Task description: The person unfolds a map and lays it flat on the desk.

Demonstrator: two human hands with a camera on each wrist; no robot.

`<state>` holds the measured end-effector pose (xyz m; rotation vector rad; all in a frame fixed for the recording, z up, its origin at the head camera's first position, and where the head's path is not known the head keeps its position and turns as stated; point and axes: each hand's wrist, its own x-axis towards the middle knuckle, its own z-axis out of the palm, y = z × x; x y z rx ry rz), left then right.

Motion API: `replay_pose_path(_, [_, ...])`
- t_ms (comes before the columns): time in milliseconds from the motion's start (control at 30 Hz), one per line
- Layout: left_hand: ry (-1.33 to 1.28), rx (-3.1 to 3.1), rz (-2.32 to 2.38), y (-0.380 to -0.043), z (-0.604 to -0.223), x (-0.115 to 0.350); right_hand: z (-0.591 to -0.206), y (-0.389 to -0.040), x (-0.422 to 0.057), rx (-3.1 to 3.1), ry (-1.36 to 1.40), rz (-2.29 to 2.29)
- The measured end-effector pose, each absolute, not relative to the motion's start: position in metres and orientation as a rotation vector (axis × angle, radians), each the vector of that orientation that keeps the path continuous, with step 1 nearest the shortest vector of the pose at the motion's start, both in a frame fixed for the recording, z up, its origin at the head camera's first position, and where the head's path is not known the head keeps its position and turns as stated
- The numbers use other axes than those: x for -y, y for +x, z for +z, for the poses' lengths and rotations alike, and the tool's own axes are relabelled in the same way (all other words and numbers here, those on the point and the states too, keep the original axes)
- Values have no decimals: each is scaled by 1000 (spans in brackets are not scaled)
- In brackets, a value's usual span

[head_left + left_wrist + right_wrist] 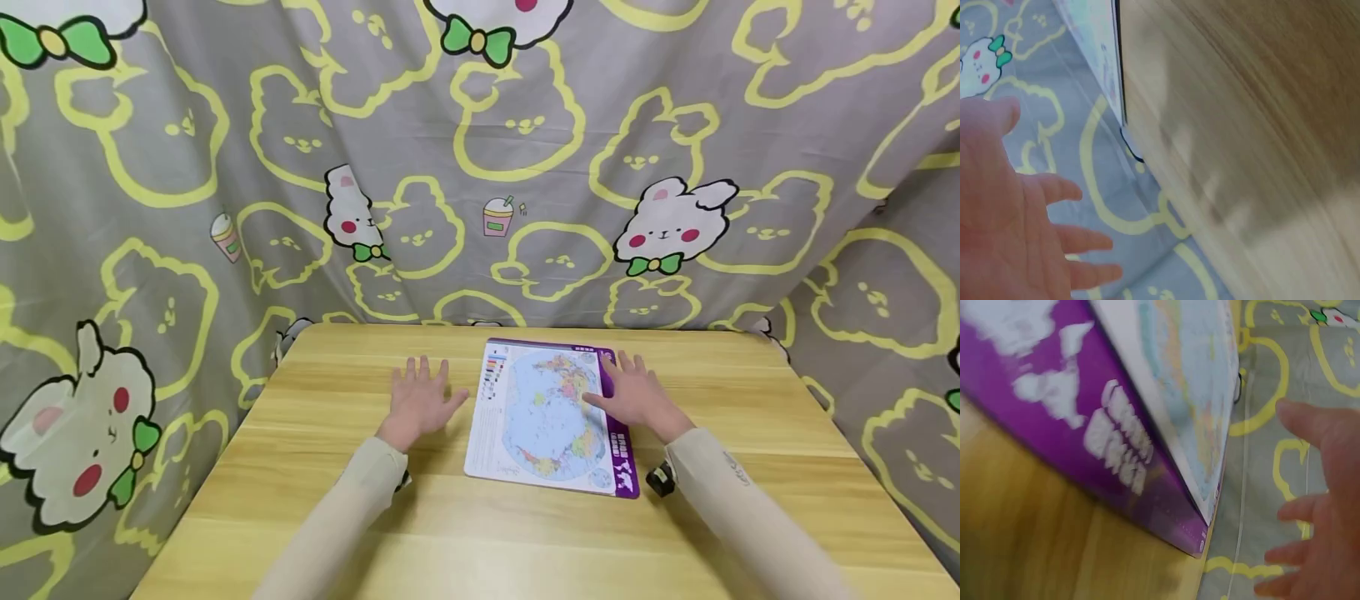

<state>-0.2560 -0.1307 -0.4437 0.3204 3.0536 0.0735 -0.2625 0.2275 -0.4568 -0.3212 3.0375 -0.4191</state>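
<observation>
A flat world map board [555, 417] with a purple border lies turned sideways on the wooden table. My left hand [420, 398] hovers left of the map with its fingers spread, apart from it. The right hand [637, 396] is over the map's purple edge, fingers straight; whether it touches cannot be told. In the left wrist view, the palm of the left hand [1004, 212] holds nothing, and a corner of the map [1100, 44] shows above. The right wrist view has the map's purple strip [1079, 406] close by, with the right hand [1325, 500] holding nothing.
The wooden table [337, 517] reaches back to a grey curtain [420, 167] printed with yellow outlines and white cartoon animals. The curtain also hangs along the left and right sides. A small black device [662, 479] sits at the right wrist.
</observation>
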Motion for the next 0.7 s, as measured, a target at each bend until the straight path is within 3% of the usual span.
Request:
replay_pose_path(300, [774,-2881,117,-243,-449,115,-455,-243,-227,-2971,-728,-462])
replay_pose_path(700, [1200,-2675,-121,-219,-462,100,-462,-214,-220,-2857,-1047,-347])
